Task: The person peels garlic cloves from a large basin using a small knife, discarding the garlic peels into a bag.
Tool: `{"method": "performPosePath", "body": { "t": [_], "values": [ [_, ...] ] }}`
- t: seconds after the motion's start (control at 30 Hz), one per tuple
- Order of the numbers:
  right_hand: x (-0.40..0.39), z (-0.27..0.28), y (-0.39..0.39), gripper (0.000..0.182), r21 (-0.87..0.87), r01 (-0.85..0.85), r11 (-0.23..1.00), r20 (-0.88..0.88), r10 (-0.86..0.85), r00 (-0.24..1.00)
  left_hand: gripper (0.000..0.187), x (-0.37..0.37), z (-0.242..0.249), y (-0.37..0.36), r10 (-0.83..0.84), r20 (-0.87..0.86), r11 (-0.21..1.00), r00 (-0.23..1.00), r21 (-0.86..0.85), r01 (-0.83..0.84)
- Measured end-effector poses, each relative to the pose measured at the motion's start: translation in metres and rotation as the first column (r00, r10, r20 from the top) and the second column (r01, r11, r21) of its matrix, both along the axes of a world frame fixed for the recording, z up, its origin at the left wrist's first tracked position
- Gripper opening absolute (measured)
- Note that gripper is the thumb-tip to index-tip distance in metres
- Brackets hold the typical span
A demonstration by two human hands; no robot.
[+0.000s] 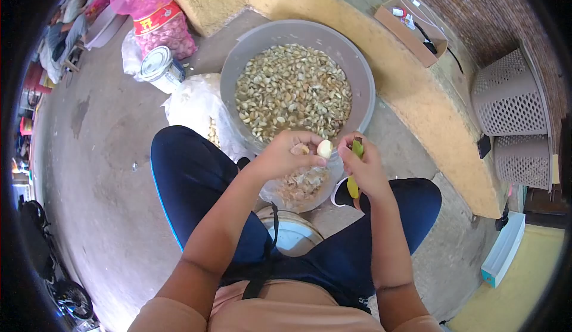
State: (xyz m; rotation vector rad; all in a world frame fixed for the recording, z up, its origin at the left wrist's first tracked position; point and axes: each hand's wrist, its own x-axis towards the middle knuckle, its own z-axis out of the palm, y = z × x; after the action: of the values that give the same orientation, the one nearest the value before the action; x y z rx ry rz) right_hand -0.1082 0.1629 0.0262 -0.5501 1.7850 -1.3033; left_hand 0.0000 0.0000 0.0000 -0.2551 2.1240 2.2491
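Observation:
My left hand (289, 156) pinches a pale peeled garlic clove (325, 148) between thumb and fingertips. A brownish bit (300, 148), perhaps garlic skin, shows against its fingers. Close by on the right, my right hand (366, 168) is closed around a small knife with a yellow-green handle (353, 188); its blade is mostly hidden. Beyond both hands stands a wide grey basin (231, 52) full of unpeeled garlic cloves (292, 91) in water. Garlic skins (301, 186) lie in a clear container below my hands. Peeled cloves (213, 132) show inside a white plastic bag (193, 103).
A lidded bucket (161, 70) and a pink mesh sack (170, 34) stand at the back left. A low yellow ledge (411, 111) curves along the right, bearing a cardboard box (405, 31) and grey perforated baskets (509, 97). A pail (292, 231) sits between my legs.

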Motion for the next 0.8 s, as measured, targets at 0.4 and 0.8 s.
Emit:
{"method": "performPosePath", "body": {
  "t": [0.4,0.8],
  "values": [
    [0.005,0.030,0.007,0.026,0.069,-0.294,0.953,-0.067,0.298,0.952,0.031,0.007,0.003,-0.012,-0.281,0.030,0.873,0.959,0.423,0.243],
    [0.011,0.025,0.007,0.031,0.019,-0.384,0.923,-0.294,0.372,0.880,0.029,0.006,-0.003,-0.013,-0.366,-0.015,0.852,0.930,0.398,0.342]
  ]
}}
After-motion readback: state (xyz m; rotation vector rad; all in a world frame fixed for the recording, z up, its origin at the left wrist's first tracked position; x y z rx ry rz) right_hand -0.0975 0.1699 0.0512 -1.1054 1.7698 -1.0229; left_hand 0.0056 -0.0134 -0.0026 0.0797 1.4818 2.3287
